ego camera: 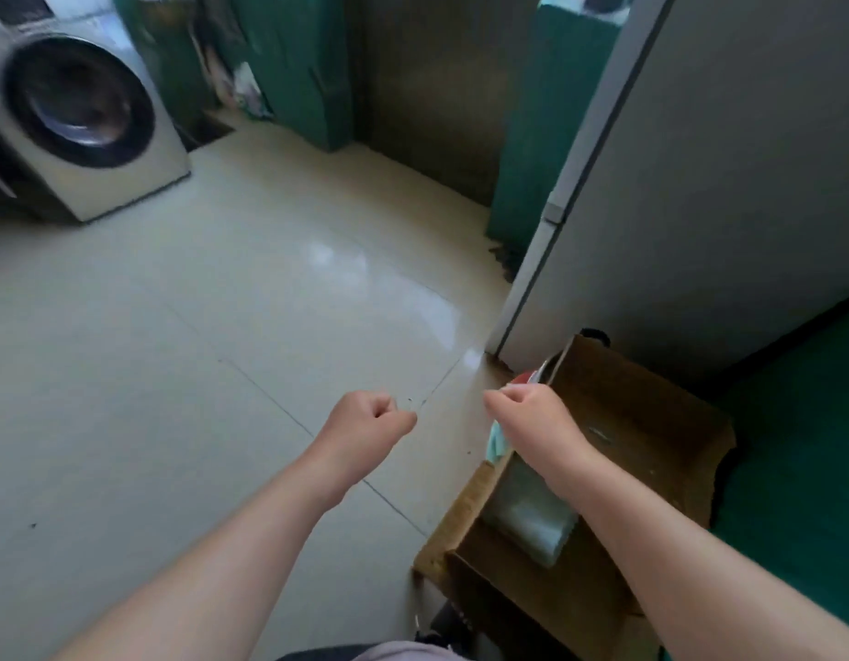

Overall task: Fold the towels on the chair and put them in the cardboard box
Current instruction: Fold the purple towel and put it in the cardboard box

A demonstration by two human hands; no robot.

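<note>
An open cardboard box stands on the floor at the lower right, against a grey cabinet. Inside it lies a folded pale green-white towel. A bit of teal cloth shows at the box's left edge, just under my right wrist; whether the hand touches it is hidden. My right hand hovers over the box's left side with its fingers curled in. My left hand is a loose fist over the bare floor left of the box, nothing visible in it. No chair is in view.
A front-loading washing machine stands at the far left. Green-covered furniture lines the back wall. The tall grey cabinet rises at the right, and a green surface lies beyond the box. Glossy beige floor tiles stretch between.
</note>
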